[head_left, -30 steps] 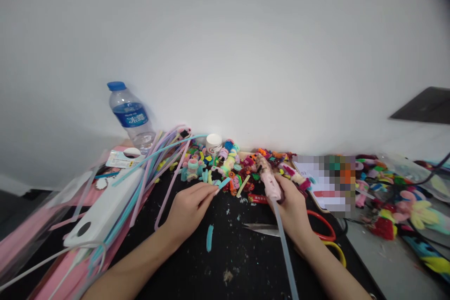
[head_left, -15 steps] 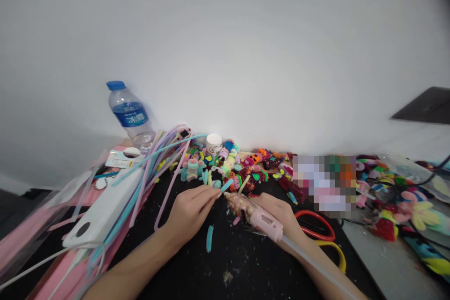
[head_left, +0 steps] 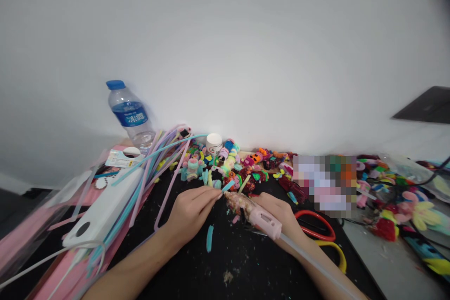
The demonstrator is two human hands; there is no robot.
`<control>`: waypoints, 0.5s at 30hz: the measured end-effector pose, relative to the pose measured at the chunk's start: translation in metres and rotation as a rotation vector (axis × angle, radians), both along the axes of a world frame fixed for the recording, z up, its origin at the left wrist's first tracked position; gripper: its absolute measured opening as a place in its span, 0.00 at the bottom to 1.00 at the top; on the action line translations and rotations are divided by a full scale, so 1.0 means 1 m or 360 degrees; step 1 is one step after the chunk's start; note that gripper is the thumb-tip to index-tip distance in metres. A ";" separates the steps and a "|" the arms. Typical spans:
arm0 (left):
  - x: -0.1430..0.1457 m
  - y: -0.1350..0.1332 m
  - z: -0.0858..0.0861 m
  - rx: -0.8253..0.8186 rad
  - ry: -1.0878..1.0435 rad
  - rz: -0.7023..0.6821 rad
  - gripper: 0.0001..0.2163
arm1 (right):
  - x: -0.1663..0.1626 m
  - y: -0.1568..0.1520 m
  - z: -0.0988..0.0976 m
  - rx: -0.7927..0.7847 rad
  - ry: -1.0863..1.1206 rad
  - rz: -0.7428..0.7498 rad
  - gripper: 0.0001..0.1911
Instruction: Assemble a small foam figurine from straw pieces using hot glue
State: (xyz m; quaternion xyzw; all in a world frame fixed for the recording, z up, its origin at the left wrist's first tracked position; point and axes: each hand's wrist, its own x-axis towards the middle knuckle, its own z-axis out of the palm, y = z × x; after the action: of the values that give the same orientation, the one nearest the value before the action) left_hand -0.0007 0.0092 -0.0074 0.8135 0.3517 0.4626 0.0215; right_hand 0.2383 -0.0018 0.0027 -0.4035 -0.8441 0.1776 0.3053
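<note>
My left hand (head_left: 190,211) is closed, thumb and fingers pinching a short light-blue pipe cleaner piece (head_left: 228,186). Wrapped round a pink hot glue gun (head_left: 266,222) is my right hand (head_left: 277,211), its fingers partly hidden behind the gun. The gun's crusted nozzle end points left, close to the blue piece; I cannot tell if they touch. A translucent glue stick (head_left: 309,261) sticks out of its back. A yellowish pipe cleaner piece (head_left: 244,184) stands up behind the nozzle. Another blue piece (head_left: 209,239) lies on the black mat (head_left: 190,272).
Several fuzzy pipe cleaner figures (head_left: 192,168) crowd along the wall beside a white round container (head_left: 214,142). Long pipe cleaners (head_left: 140,192), a white power strip (head_left: 105,211) and a water bottle (head_left: 129,112) are at left. Red-handled scissors (head_left: 316,232) and a yellow handle (head_left: 339,258) lie right.
The glue gun's back end has shifted very slightly left. The blue piece in my left hand has moved a touch to the right. Both grips stay the same.
</note>
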 end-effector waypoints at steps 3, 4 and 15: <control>0.000 0.000 0.000 -0.0010 -0.0008 0.0004 0.07 | 0.000 0.000 0.000 -0.0005 -0.0008 -0.0016 0.10; 0.000 0.000 0.000 -0.0009 -0.0010 0.0003 0.07 | 0.000 0.000 0.000 -0.0005 -0.0009 -0.0023 0.10; 0.000 0.000 0.000 -0.0041 -0.0007 -0.0018 0.07 | 0.001 0.000 -0.002 -0.0023 -0.0052 -0.0042 0.09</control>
State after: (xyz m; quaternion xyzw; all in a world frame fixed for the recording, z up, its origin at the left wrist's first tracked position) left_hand -0.0009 0.0092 -0.0073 0.8141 0.3529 0.4598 0.0355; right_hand 0.2391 -0.0016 0.0006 -0.4197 -0.8422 0.1729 0.2910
